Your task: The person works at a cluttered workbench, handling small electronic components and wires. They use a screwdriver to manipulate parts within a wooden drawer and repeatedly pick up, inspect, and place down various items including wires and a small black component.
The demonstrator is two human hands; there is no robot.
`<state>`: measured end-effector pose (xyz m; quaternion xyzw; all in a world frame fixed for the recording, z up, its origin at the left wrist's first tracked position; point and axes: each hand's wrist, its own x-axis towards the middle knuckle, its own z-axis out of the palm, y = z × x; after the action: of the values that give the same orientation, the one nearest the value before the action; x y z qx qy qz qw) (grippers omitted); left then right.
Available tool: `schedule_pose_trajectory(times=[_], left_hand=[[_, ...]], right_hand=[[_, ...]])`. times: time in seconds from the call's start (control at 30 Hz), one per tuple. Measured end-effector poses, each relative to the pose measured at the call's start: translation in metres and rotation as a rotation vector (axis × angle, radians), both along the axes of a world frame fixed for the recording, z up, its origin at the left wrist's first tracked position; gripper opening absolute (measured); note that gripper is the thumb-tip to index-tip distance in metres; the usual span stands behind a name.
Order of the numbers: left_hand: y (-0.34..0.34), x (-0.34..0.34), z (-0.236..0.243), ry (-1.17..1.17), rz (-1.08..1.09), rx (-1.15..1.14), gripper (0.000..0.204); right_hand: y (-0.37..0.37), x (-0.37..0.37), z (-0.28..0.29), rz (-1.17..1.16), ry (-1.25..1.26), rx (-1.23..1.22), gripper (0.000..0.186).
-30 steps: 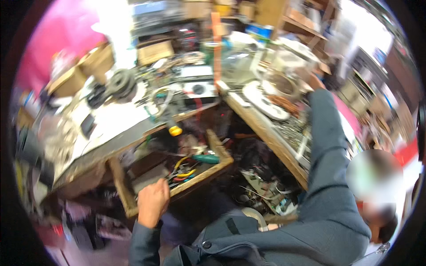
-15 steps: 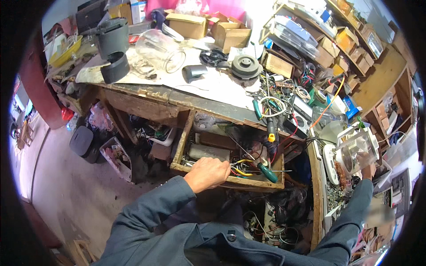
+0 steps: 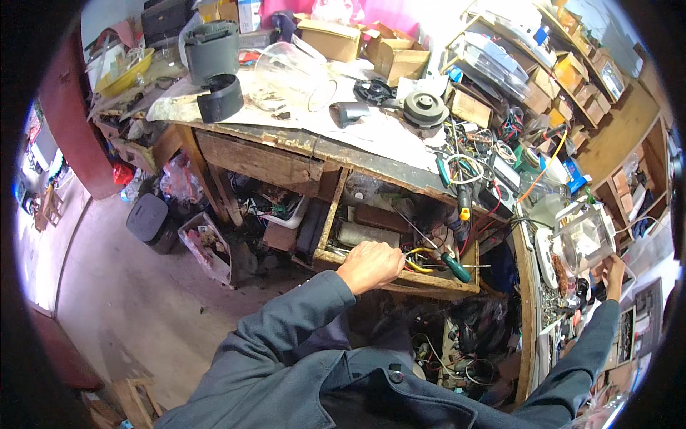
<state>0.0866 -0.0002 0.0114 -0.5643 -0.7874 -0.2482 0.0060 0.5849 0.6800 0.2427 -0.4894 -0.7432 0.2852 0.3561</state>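
Left grip: fingers curled, contents hidden, at front of open drawer. Right grip: at clear container, side counter; hold unclear. Drawer: green-handled screwdriver. Long counter: cardboard box. Grey floor.

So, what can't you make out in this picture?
Head view: whatever the left hand may hold, hidden by the hand itself.
Head view: the far end of the wooden drawer, hidden under the workbench top.
Head view: exactly how the right hand's fingertips sit by the clear plastic container, too small to tell.
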Motion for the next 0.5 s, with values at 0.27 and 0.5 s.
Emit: schedule_pose_trajectory(times=[0.27, 0.5], left_hand=[[-0.001, 0.0, -0.008, 0.008, 0.033, 0.118, 0.033], [-0.023, -0.026, 0.007, -0.583, 0.373, 0.933, 0.017]], right_hand=[[-0.057, -0.027, 0.074, -0.032, -0.267, 0.446, 0.029], [-0.061, -0.042, 0.118, -0.045, -0.223, 0.837, 0.035]])
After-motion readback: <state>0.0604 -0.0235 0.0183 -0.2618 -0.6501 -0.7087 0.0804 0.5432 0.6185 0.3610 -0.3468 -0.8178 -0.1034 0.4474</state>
